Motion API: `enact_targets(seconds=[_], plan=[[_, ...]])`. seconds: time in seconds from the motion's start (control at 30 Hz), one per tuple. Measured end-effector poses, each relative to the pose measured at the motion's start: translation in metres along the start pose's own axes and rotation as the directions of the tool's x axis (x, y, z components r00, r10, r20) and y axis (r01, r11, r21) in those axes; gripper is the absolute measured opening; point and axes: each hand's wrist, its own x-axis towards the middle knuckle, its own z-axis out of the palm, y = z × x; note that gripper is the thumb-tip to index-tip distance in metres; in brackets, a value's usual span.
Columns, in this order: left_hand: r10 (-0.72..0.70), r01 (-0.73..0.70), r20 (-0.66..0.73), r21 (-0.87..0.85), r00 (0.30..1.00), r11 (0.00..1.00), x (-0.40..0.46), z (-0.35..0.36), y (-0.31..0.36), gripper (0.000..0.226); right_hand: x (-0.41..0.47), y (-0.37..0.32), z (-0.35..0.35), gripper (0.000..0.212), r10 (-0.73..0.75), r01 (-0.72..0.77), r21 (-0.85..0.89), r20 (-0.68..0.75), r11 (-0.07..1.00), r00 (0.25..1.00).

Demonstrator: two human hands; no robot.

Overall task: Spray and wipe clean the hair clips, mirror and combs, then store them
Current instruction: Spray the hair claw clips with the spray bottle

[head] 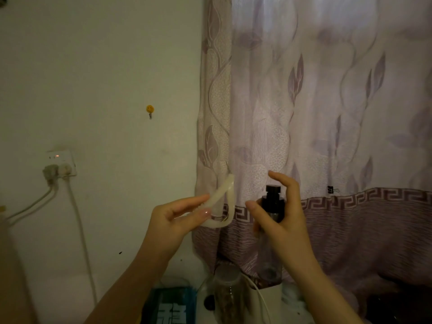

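Note:
A translucent cream hair clip [225, 199] is held up in front of the curtain, its jaws spread apart. My left hand [177, 218] pinches its lower end between thumb and fingers. My right hand [278, 218] grips a clear spray bottle [271, 244] with a black pump head [273, 191]. The index finger is raised just above the pump head, and the nozzle faces left toward the clip. No mirror or combs show in the view.
A patterned mauve curtain [327, 113] hangs behind the hands. On the wall at left are a socket with plugs and cables [61, 163] and a yellow hook [150, 109]. Below the hands stand a clear jar [228, 291], a teal box [170, 305] and a white cable.

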Motion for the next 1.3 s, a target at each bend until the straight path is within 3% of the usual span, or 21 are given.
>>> enact_targets(seconds=[0.17, 0.3, 0.37, 0.4, 0.47, 0.7, 0.77, 0.87, 0.93, 1.13, 1.3], plan=[[-0.023, 0.017, 0.077, 0.082, 0.997, 0.997, -0.016, -0.008, -0.014, 0.033, -0.003, 0.002, 0.006, 0.073, 0.08, -0.083, 0.113, 0.025, 0.99, 0.996], [-0.013, -0.002, 0.103, 0.145, 0.995, 0.989, -0.032, -0.013, -0.012, 0.031, -0.011, 0.008, 0.01, 0.07, 0.142, -0.154, 0.101, 0.111, 0.983, 0.984], [-0.115, 0.1, 0.153, 0.101, 0.981, 0.99, -0.041, -0.016, -0.012, 0.034, -0.016, 0.013, 0.015, 0.065, 0.157, -0.169, 0.063, 0.156, 0.984, 0.975], [-0.165, 0.151, 0.127, 0.11, 0.978, 0.982, -0.045, -0.018, -0.013, 0.033, -0.02, 0.016, 0.018, 0.063, 0.165, -0.177, 0.055, 0.17, 0.983, 0.972], [-0.104, 0.084, 0.104, 0.185, 0.989, 0.979, -0.056, -0.023, -0.024, 0.03, -0.027, 0.022, 0.023, 0.059, 0.191, -0.205, 0.058, 0.192, 0.977, 0.963], [-0.28, 0.285, -0.054, 0.177, 0.959, 0.942, -0.095, -0.039, -0.044, 0.026, -0.059, 0.045, 0.045, 0.048, 0.29, -0.321, 0.057, 0.298, 0.946, 0.909], [-0.362, 0.378, -0.118, 0.163, 0.925, 0.912, -0.111, -0.044, -0.049, 0.023, -0.072, 0.054, 0.053, 0.047, 0.324, -0.358, 0.052, 0.319, 0.932, 0.891], [-0.438, 0.472, -0.208, 0.158, 0.875, 0.867, -0.137, -0.056, -0.061, 0.043, -0.097, 0.07, 0.067, 0.049, 0.394, -0.433, 0.033, 0.354, 0.901, 0.848], [-0.474, 0.527, -0.29, 0.141, 0.831, 0.838, -0.155, -0.061, -0.068, 0.031, -0.115, 0.078, 0.076, 0.051, 0.458, -0.508, 0.04, 0.378, 0.86, 0.804], [-0.512, 0.602, -0.422, 0.107, 0.748, 0.791, -0.205, -0.081, -0.088, 0.032, -0.166, 0.095, 0.109, 0.048, 0.577, -0.61, -0.049, 0.392, 0.791, 0.717], [-0.589, 0.67, -0.514, -0.036, 0.624, 0.742, -0.241, -0.111, -0.107, 0.037, -0.207, 0.105, 0.141, 0.046, 0.666, -0.705, -0.06, 0.393, 0.707, 0.634]])
